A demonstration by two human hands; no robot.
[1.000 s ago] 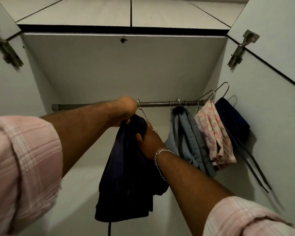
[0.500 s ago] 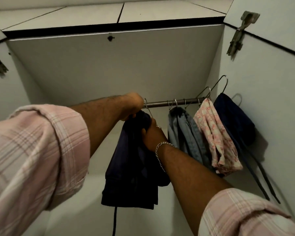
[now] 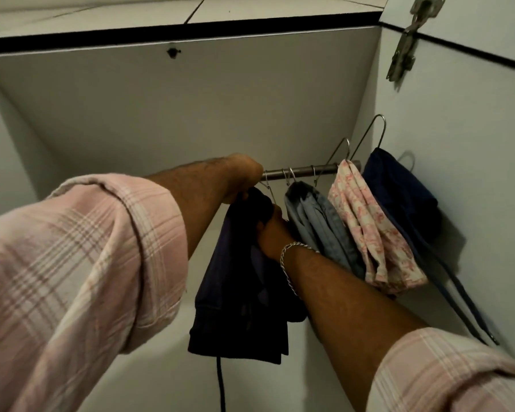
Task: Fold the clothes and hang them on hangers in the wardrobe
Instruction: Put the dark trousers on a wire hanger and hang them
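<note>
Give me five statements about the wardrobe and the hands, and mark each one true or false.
1. Both hands are on the dark navy garment. True: the left hand holds its top by the rail, and the right hand grips it just below.
2. The grey-blue garment hangs between the dark navy garment and the pink patterned garment. True.
3. The rail is bare. False: several wire hangers hook over it.
4. The right wrist is bare. False: it wears a silver bracelet.
5. The pink patterned garment hangs nearest the right wall. False: a dark blue garment hangs beyond it.
</note>
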